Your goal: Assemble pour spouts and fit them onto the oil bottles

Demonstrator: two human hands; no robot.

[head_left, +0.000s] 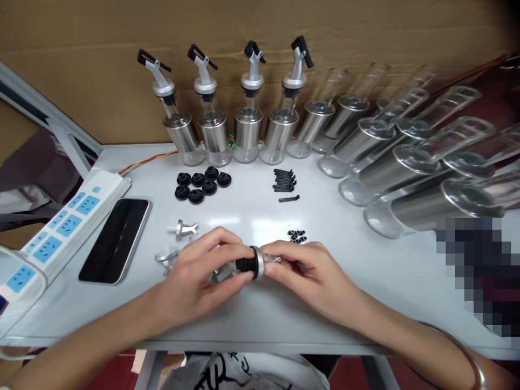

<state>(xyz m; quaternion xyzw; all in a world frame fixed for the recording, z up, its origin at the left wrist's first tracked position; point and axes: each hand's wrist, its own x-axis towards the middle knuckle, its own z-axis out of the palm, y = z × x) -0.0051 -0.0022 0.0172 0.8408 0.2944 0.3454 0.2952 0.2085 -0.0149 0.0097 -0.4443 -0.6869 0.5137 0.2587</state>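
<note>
Between my two hands is a pourer spout (258, 262), silver with a ribbed black stopper, lying sideways above the table. My left hand (211, 265) is closed with thumb and fingers on the black stopper end. On the silver spout end, my right hand (304, 265) pinches with thumb and forefinger, hiding part of it. Loose silver spout pieces (186, 229) lie beside my left hand, some partly covered by it. Just beyond my right hand sits a small group of tiny black tubes (297, 236). Several black stoppers (197, 180) and black levers (285, 181) lie farther back.
Along the back stand several glass bottles with steel sleeves and fitted pourers (214, 135). More bottles without pourers (377, 146) crowd the right side. At left are a phone (116, 241) and a white power strip (67, 230). A cardboard wall (227, 27) closes off the back.
</note>
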